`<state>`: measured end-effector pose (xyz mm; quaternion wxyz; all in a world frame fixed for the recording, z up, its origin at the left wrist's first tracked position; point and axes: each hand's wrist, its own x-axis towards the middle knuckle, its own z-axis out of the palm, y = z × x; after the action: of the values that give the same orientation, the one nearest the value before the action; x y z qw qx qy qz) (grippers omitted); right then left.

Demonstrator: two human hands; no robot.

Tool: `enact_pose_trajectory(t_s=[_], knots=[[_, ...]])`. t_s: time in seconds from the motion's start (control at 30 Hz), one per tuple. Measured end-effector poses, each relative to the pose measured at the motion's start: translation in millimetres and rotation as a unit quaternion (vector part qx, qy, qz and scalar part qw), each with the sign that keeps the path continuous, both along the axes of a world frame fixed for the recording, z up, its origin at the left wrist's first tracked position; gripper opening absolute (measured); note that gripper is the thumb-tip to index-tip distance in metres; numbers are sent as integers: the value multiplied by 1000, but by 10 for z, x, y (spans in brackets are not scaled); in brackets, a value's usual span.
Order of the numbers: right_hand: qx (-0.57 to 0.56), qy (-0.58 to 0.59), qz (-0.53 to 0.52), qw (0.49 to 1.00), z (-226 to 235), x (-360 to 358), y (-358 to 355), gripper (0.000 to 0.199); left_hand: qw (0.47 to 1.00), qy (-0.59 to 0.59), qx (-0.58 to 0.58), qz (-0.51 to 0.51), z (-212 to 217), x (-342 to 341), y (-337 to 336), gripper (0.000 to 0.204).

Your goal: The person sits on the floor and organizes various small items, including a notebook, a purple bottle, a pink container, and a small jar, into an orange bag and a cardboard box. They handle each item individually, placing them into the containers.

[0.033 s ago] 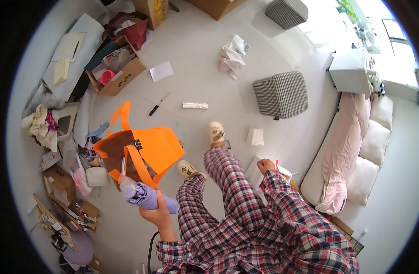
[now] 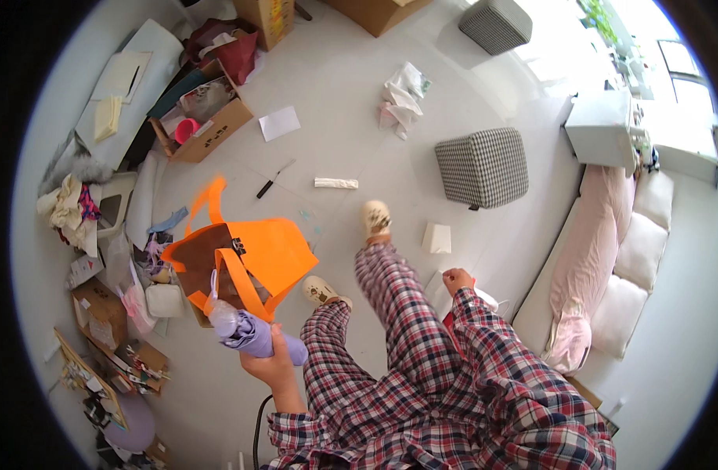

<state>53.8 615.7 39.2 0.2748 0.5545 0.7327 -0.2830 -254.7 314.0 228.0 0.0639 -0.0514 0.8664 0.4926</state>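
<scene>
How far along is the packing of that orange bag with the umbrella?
Done: the orange bag stands open on the floor, something brown already inside. In hand: the left hand grips a folded lilac umbrella at the bag's edge; the right hand is a closed fist beside the leg. Left: the umbrella is not yet inside the bag.

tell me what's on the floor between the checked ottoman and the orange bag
In the head view, the person's slippered foot lies between the checked ottoman and the orange bag; the floor there is otherwise bare.
</scene>
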Motion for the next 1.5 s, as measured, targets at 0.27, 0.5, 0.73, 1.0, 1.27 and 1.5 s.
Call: enact_pose_trajectory(t_s=[0.27,0.5,0.73,1.0,1.27,1.5], knots=[[41,-81,139,986,-482,-1253,1646,15,994,7,-46,102,-326,-189,791,23],[36,28,377,925,-1046,-2560,2982,17,929,-81,-27,360,-750,-163,1538,33],[16,97,453,886,-1589,-3347,3488,15,896,-85,74,429,-1128,5,2234,39],[-22,153,534,831,-2289,-4137,3083,16,895,-40,96,433,-1776,235,2201,37],[60,34,642,764,-3446,-4105,3369,33,933,27,53,356,-2671,767,2044,65],[-44,-139,645,750,-3515,-4555,3163,48,927,134,-47,347,-3040,625,1936,42]])
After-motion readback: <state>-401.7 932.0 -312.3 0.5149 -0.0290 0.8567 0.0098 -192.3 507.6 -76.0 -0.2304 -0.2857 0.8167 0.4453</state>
